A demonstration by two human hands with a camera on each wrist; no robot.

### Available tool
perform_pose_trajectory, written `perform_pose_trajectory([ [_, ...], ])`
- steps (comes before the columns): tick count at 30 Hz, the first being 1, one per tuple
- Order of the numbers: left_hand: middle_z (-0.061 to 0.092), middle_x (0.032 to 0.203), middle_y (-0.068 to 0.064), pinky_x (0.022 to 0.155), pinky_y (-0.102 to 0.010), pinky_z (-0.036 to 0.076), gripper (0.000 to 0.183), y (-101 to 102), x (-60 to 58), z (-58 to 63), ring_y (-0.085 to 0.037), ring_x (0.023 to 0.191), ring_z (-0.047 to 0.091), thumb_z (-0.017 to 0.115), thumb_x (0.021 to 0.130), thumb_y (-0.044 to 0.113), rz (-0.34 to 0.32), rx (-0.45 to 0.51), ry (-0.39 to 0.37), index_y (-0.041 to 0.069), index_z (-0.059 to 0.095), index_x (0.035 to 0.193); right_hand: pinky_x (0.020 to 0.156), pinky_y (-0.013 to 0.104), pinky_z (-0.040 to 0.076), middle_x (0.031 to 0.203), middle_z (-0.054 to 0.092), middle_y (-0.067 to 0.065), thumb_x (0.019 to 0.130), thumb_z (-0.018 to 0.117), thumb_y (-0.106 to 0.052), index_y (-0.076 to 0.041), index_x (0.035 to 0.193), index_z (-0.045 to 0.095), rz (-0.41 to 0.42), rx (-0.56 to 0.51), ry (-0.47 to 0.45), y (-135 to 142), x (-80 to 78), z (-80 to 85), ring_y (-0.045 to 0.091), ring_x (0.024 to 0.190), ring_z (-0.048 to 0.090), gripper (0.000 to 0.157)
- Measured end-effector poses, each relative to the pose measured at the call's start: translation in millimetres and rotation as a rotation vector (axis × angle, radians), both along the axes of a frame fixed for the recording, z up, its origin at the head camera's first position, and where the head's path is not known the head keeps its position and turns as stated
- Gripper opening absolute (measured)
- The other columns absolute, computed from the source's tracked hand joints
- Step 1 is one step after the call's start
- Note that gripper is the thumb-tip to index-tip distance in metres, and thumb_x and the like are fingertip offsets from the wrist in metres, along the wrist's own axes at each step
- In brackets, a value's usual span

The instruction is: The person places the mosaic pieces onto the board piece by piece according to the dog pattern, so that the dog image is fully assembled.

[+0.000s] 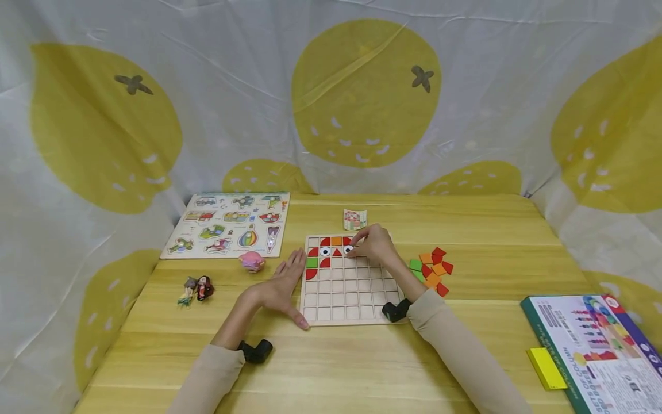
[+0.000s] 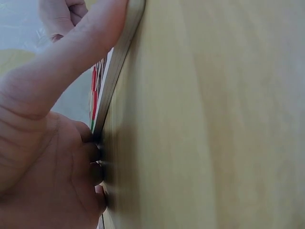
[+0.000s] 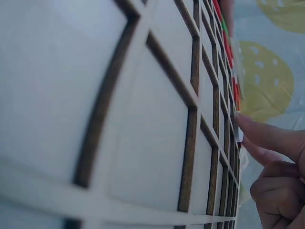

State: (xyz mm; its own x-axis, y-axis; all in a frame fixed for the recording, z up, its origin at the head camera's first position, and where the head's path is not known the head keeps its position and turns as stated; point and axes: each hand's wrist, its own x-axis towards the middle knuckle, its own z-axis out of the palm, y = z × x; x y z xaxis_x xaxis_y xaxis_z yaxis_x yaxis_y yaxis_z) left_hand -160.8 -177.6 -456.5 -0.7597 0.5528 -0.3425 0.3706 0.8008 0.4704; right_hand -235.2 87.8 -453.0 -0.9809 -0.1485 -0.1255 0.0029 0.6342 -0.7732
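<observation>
A wooden grid board lies on the table, its upper left squares filled with red, orange, green and eye-patterned tiles. My left hand lies along the board's left edge, thumb and fingers spread; the left wrist view shows the thumb against the board's side. At the upper part of the grid, my right hand pinches a white eye tile between thumb and fingertips. The right wrist view shows these fingers at the board's far squares, the other fingers curled. The tile is partly hidden there.
Right of the board lies a loose pile of red, orange and green tiles. Behind it is a small pattern card. A picture puzzle, a pink toy and small figurines are at left. A box and yellow block sit at right.
</observation>
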Motion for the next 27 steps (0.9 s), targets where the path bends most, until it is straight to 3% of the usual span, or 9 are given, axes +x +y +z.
perform_pose_trajectory([
  [9, -0.022, 0.16, -0.018, 0.123, -0.054, -0.001, 0.152, 1, 1.5, 1.8, -0.033, 0.149, -0.017, 0.086, 0.053, 0.061, 0.001, 0.005, 0.006, 0.003, -0.013, 0.153, 0.055, 0.025, 0.038, 0.095, 0.069, 0.008, 0.068, 0.088, -0.018, -0.01, 0.08, 0.078, 0.023, 0.009, -0.013, 2, -3.7, -1.0, 0.017, 0.064, 0.048, 0.017],
  [11, -0.022, 0.16, -0.018, 0.123, -0.054, -0.001, 0.152, 0, 1.6, 1.5, -0.033, 0.15, -0.017, 0.086, 0.053, 0.061, 0.002, 0.003, 0.01, 0.003, -0.014, 0.153, 0.055, 0.025, 0.037, 0.097, 0.068, 0.007, 0.069, 0.087, -0.018, -0.01, 0.082, 0.078, 0.033, 0.01, -0.016, 3, -4.0, 0.6, 0.017, 0.064, 0.047, 0.018],
  [14, -0.022, 0.16, -0.017, 0.123, -0.053, -0.001, 0.153, 1, 1.3, 1.0, -0.032, 0.15, -0.017, 0.086, 0.053, 0.061, -0.001, 0.008, 0.009, 0.003, -0.014, 0.153, 0.052, 0.025, 0.034, 0.085, 0.064, 0.005, 0.072, 0.086, -0.02, -0.011, 0.087, 0.078, 0.035, -0.026, -0.03, 14, -4.1, 7.2, 0.016, 0.059, 0.041, 0.019],
  [18, -0.023, 0.16, -0.016, 0.123, -0.053, -0.002, 0.153, 1, 0.8, 0.6, -0.032, 0.15, -0.018, 0.087, 0.053, 0.06, 0.002, 0.013, -0.002, 0.004, -0.015, 0.152, 0.048, 0.025, 0.029, 0.062, 0.048, 0.0, 0.079, 0.08, -0.02, -0.012, 0.098, 0.077, 0.031, -0.074, -0.022, 52, -1.9, 22.8, 0.015, 0.052, 0.033, 0.022],
  [21, -0.023, 0.16, -0.016, 0.123, -0.053, -0.002, 0.153, 1, 0.4, 0.1, -0.032, 0.15, -0.018, 0.087, 0.052, 0.061, 0.01, 0.012, -0.007, 0.005, -0.015, 0.152, 0.046, 0.025, 0.028, 0.055, 0.037, -0.004, 0.082, 0.077, -0.022, -0.012, 0.105, 0.074, 0.009, -0.06, -0.008, 95, 4.1, 30.7, 0.013, 0.048, 0.029, 0.025],
  [24, -0.022, 0.16, -0.016, 0.122, -0.054, -0.001, 0.153, 1, 0.0, -0.6, -0.033, 0.15, -0.017, 0.087, 0.052, 0.061, 0.013, 0.017, -0.008, 0.005, -0.014, 0.153, 0.042, 0.026, 0.025, 0.052, 0.031, -0.005, 0.084, 0.075, -0.023, -0.009, 0.11, 0.072, -0.039, -0.026, -0.034, 137, 13.3, 28.1, 0.012, 0.045, 0.025, 0.03],
  [27, -0.022, 0.16, -0.017, 0.122, -0.055, -0.001, 0.153, 1, -0.3, 0.2, -0.033, 0.15, -0.017, 0.086, 0.052, 0.061, 0.011, 0.017, -0.011, 0.005, -0.014, 0.153, 0.045, 0.025, 0.027, 0.052, 0.038, -0.004, 0.085, 0.074, -0.022, -0.006, 0.113, 0.071, -0.083, 0.019, -0.103, 168, 21.6, 18.7, 0.013, 0.046, 0.03, 0.033],
])
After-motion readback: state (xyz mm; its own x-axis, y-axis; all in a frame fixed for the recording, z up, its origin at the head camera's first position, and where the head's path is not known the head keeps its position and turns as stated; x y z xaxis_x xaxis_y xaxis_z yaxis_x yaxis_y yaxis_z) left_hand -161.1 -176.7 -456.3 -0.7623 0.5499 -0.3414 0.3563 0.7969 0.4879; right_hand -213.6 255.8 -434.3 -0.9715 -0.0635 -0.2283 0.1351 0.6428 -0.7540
